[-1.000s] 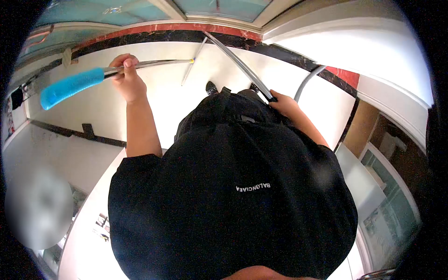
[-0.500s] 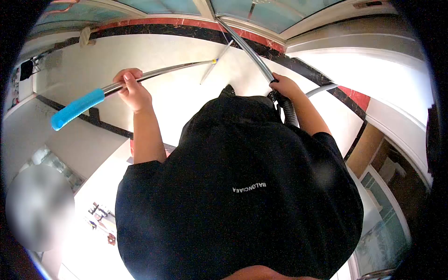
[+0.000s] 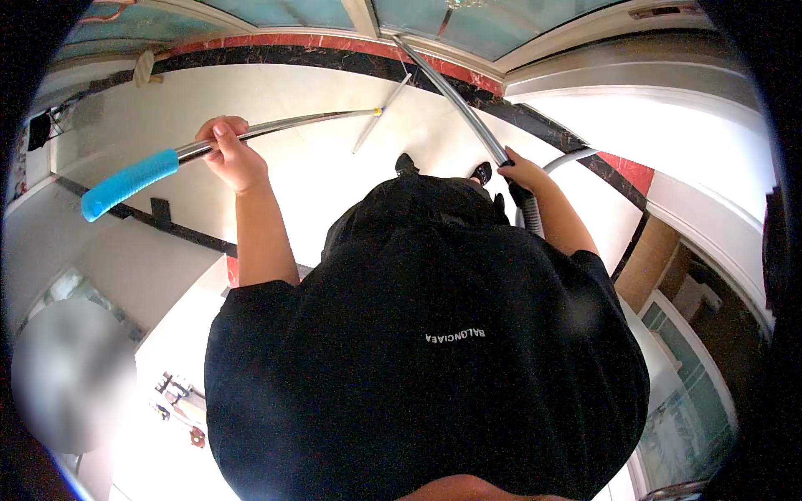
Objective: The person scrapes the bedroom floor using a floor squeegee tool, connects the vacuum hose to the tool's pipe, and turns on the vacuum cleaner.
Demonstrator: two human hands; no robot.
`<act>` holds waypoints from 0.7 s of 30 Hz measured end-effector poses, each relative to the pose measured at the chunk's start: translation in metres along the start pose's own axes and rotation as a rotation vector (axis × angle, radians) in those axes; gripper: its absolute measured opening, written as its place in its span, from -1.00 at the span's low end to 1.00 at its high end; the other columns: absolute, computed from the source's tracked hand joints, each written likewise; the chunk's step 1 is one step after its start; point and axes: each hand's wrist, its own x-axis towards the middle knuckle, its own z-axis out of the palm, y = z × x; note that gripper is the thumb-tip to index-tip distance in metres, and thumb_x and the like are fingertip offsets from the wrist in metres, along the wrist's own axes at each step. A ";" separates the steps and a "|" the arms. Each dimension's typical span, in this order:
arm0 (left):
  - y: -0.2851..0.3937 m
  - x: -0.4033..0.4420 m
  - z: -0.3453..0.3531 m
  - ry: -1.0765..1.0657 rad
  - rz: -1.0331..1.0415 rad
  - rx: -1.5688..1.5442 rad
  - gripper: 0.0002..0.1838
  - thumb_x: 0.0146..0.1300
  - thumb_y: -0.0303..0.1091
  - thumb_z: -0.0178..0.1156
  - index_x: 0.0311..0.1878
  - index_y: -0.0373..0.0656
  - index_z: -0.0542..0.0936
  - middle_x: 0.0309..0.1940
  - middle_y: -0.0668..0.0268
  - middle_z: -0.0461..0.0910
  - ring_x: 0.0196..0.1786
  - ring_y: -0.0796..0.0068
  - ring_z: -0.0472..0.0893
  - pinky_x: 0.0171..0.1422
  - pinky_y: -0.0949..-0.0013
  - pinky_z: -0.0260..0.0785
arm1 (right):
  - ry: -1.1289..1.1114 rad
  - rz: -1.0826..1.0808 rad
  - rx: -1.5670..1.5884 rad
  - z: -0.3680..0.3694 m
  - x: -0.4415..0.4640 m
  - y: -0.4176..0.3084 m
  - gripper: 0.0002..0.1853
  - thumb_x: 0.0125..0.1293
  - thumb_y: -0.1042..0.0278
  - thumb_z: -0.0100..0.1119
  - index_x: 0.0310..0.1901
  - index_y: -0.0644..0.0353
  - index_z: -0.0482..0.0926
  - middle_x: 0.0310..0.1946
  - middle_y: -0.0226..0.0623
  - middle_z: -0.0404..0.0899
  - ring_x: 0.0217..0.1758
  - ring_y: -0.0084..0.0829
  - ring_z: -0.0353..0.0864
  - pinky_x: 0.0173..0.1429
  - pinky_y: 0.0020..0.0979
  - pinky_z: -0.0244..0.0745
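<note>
My left hand (image 3: 234, 159) is closed around a long metal pole (image 3: 288, 124), just beyond its blue ribbed grip (image 3: 129, 185). At the pole's far end, a yellow joint (image 3: 378, 112) carries a thin pale crossbar (image 3: 365, 134) at floor level, squeegee-like in shape. On the other side, my right hand (image 3: 524, 173) grips the dark upper end of a metal vacuum cleaner tube (image 3: 459, 103). A corrugated hose (image 3: 530, 215) hangs below that hand, partly hidden by my forearm. The tube's far end reaches the foot of the glass doors; its nozzle is not discernible.
Pale floor (image 3: 284, 92) has a black marbled border (image 3: 334, 57) and red edging. Framed glass doors (image 3: 284, 12) stand ahead. My dark shoes (image 3: 482, 173) show beyond my clothes. A grey tube (image 3: 571, 159) lies right of my forearm. Small items (image 3: 180, 397) sit on a white surface at lower left.
My right hand has shifted slightly right and nearer to me with the vacuum tube. My left hand and its pole appear slightly further left. My right shoe has come into view.
</note>
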 end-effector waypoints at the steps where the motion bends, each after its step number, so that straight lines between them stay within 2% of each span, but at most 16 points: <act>1: -0.001 0.000 -0.001 -0.002 0.004 0.010 -0.78 0.25 -0.24 0.12 -0.33 -0.18 0.37 -0.55 0.34 0.37 -0.47 0.52 0.36 -0.31 0.40 0.28 | 0.033 -0.045 -0.003 0.001 0.000 0.014 -0.12 -0.02 0.05 0.21 0.34 0.09 0.07 0.05 0.07 0.43 0.07 -0.13 0.46 0.15 -0.36 0.29; 4: -0.002 0.000 -0.004 -0.034 -0.009 0.002 -0.75 0.24 -0.21 0.13 -0.33 -0.18 0.37 -0.55 0.34 0.37 -0.47 0.52 0.36 -0.31 0.41 0.27 | 0.048 -0.079 -0.126 -0.010 -0.008 0.007 -0.11 -0.04 0.04 0.21 0.35 0.09 0.07 -0.02 0.08 0.48 0.03 -0.13 0.50 0.11 -0.36 0.33; 5: 0.000 -0.002 0.000 -0.031 -0.012 0.005 -0.75 0.24 -0.21 0.13 -0.33 -0.18 0.37 -0.55 0.34 0.37 -0.47 0.52 0.36 -0.31 0.41 0.27 | 0.050 -0.061 -0.219 -0.020 -0.020 -0.016 -0.13 -0.05 0.04 0.19 0.34 0.09 0.09 -0.13 0.08 0.53 -0.05 -0.09 0.53 0.05 -0.31 0.38; 9: 0.003 0.000 0.005 0.008 0.001 -0.033 -0.76 0.24 -0.20 0.15 -0.37 -0.12 0.37 -0.57 0.37 0.39 -0.49 0.54 0.36 -0.37 0.44 0.25 | 0.051 -0.046 -0.370 -0.020 -0.034 -0.068 -0.19 -0.04 0.04 0.12 0.30 0.12 0.15 -0.23 0.08 0.55 -0.14 -0.02 0.54 -0.03 -0.20 0.42; 12: -0.001 0.001 0.001 -0.015 -0.005 -0.033 -0.75 0.24 -0.18 0.14 -0.38 -0.12 0.36 -0.58 0.37 0.39 -0.48 0.54 0.36 -0.36 0.43 0.26 | 0.071 -0.085 -0.335 -0.009 -0.029 -0.065 -0.19 -0.04 0.04 0.12 0.30 0.12 0.16 -0.24 0.09 0.55 -0.15 -0.02 0.55 -0.04 -0.21 0.42; 18: 0.003 0.001 0.008 0.004 0.008 0.007 -0.75 0.26 -0.18 0.12 -0.38 -0.12 0.35 -0.58 0.36 0.38 -0.48 0.53 0.36 -0.31 0.43 0.28 | 0.053 -0.049 -0.238 0.003 -0.035 -0.065 -0.22 -0.02 0.02 0.13 0.28 0.10 0.20 -0.08 0.08 0.51 -0.04 -0.05 0.52 0.05 -0.25 0.38; 21: 0.003 0.004 0.009 0.029 -0.019 0.016 -0.79 0.29 -0.24 0.08 -0.38 -0.12 0.35 -0.58 0.36 0.37 -0.48 0.52 0.36 -0.30 0.42 0.28 | 0.095 -0.178 -0.225 0.012 -0.013 -0.074 -0.49 0.01 0.09 0.08 0.01 0.12 0.34 -0.28 -0.01 0.57 -0.15 -0.03 0.55 -0.07 -0.13 0.42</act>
